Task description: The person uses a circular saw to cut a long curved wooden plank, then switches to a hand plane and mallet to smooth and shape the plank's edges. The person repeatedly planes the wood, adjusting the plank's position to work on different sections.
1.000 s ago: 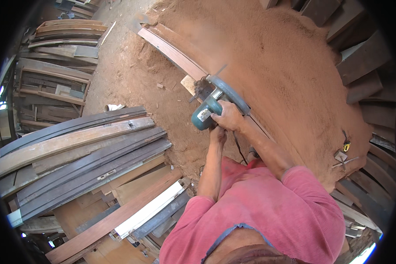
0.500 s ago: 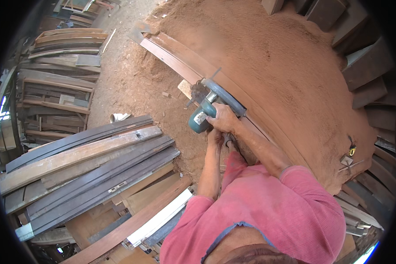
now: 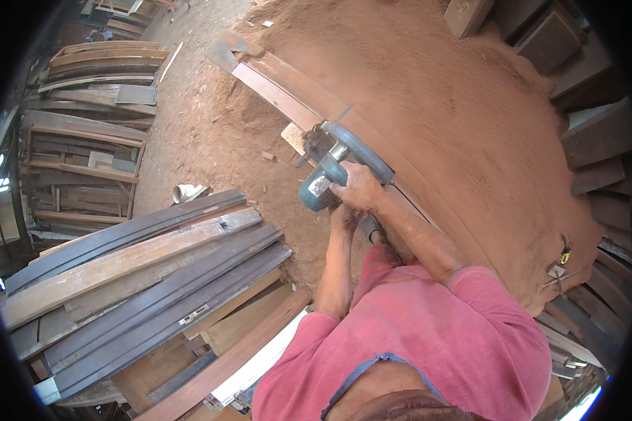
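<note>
A teal circular saw (image 3: 320, 184) with a dark curved guard (image 3: 361, 151) rests on a long reddish-brown board (image 3: 277, 93). My right hand (image 3: 361, 188) is wrapped round the saw's rear handle. Just below it, my left hand (image 3: 343, 219) is closed against the underside of the saw's body, its fingers partly hidden. The board runs from the upper left down past the saw, with a dark straight line (image 3: 413, 202) behind the guard. The blade itself is hidden by the guard and base.
Sawdust (image 3: 463, 133) covers the work surface to the right, where a yellow-and-black tape measure (image 3: 565, 251) lies. Dark and pale planks (image 3: 133, 259) are stacked at left. Wooden blocks (image 3: 551, 42) line the far right edge. A white cup-like object (image 3: 187, 193) sits beyond the planks.
The saw has moved slightly forward along the board, toward the upper left, with both hands still on it. The whole view has shifted a little.
</note>
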{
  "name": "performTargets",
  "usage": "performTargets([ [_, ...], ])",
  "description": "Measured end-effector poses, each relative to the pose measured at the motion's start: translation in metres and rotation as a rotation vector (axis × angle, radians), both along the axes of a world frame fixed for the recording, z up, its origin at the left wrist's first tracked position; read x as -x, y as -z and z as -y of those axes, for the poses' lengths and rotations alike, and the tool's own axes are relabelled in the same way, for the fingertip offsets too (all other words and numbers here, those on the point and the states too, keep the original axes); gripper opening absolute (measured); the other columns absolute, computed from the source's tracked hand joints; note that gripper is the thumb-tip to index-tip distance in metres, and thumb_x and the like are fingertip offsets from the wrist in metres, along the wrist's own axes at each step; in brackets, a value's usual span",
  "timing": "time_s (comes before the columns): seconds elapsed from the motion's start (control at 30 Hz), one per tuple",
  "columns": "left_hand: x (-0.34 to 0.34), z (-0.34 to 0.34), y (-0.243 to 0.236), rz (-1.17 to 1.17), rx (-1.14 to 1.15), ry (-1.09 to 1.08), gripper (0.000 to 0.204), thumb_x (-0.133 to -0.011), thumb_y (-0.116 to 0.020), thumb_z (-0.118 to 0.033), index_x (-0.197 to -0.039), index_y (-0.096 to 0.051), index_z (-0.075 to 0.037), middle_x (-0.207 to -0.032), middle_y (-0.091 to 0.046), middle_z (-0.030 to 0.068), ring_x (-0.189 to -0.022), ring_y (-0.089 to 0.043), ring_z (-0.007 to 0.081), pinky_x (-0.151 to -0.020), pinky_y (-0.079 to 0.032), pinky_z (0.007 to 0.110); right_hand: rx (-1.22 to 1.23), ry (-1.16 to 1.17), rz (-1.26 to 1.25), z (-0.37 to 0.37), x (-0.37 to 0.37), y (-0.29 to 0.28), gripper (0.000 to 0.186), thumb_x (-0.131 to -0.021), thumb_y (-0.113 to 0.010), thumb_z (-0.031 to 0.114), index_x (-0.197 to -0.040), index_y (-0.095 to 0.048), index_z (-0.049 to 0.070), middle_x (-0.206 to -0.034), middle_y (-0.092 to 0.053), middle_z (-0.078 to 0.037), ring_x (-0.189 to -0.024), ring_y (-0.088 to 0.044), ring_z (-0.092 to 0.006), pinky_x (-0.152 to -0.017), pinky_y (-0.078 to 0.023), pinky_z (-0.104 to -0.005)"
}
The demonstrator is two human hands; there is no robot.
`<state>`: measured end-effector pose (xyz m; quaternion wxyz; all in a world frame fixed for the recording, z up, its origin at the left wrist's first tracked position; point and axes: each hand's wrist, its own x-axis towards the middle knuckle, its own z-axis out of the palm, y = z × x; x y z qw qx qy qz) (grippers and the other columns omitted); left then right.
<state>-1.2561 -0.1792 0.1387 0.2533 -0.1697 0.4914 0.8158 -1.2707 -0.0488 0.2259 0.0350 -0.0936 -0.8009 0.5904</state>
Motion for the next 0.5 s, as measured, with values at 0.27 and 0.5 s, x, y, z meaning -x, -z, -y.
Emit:
performTargets([
  [0.27,0.053,0.019,0.029,0.021,0.02,-0.051,0.044,-0.085,-0.079,-0.001,-0.125,-0.06,-0.002,-0.116,-0.067,0.0082,-0.097,-0.07,0.0213,-0.073,-0.059,0.033,0.051,-0.013,0.011,0.007,0.048,-0.014,0.038,-0.081,-0.076,0.017,-0.112,-0.067,-0.003,-0.102,-0.072,-0.024,-0.098,-0.07,-0.0376,-0.088,-0.054,-0.0426],
  [0.5,0.095,0.017,0.035,-0.007,-0.013,-0.073,0.042,-0.084,-0.072,0.008,-0.123,-0.061,-0.004,-0.115,-0.067,0.0046,-0.095,-0.069,0.0198,-0.075,-0.057,0.033,0.076,0.015,-0.003,0.011,0.092,-0.012,0.034,-0.08,-0.076,0.017,-0.108,-0.069,-0.002,-0.1,-0.072,-0.026,-0.097,-0.07,-0.0401,-0.088,-0.054,-0.0448],
])
